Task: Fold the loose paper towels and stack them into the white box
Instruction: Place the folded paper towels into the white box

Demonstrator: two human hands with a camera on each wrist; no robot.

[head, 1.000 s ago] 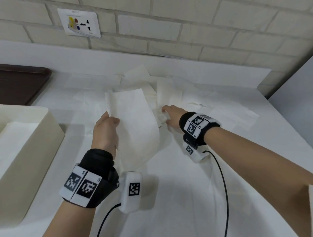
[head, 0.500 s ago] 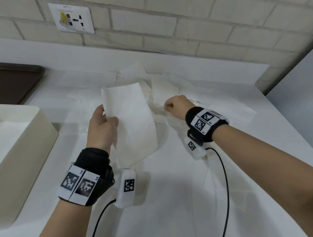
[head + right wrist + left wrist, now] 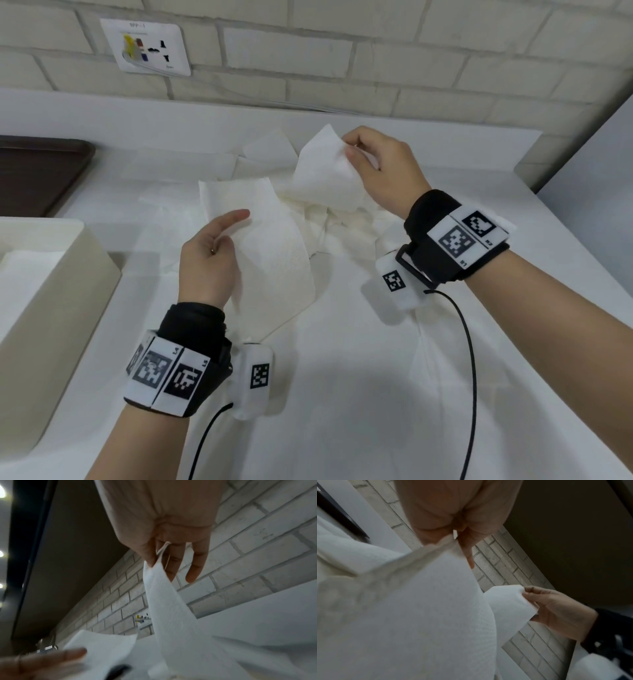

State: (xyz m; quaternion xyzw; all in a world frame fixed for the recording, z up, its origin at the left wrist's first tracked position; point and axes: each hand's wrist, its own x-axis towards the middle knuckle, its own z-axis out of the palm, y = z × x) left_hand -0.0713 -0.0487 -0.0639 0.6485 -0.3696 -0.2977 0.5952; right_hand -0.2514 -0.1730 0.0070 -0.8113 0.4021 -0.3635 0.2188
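My left hand holds a white paper towel upright by its left edge, index finger stretched across the sheet. In the left wrist view, the thumb and fingers pinch that towel. My right hand is raised above the pile and pinches the corner of a second towel; the pinch shows in the right wrist view. Whether the two sheets are joined I cannot tell. The white box stands at the left with folded towels inside.
Several loose towels lie spread on the white counter toward the wall. A dark brown tray sits at the far left behind the box. A wall socket is on the brick wall. Black wrist cables trail over the near counter.
My right hand has closed on a towel from the pile and lifted it up and back. My left hand keeps its towel, index finger now extended.
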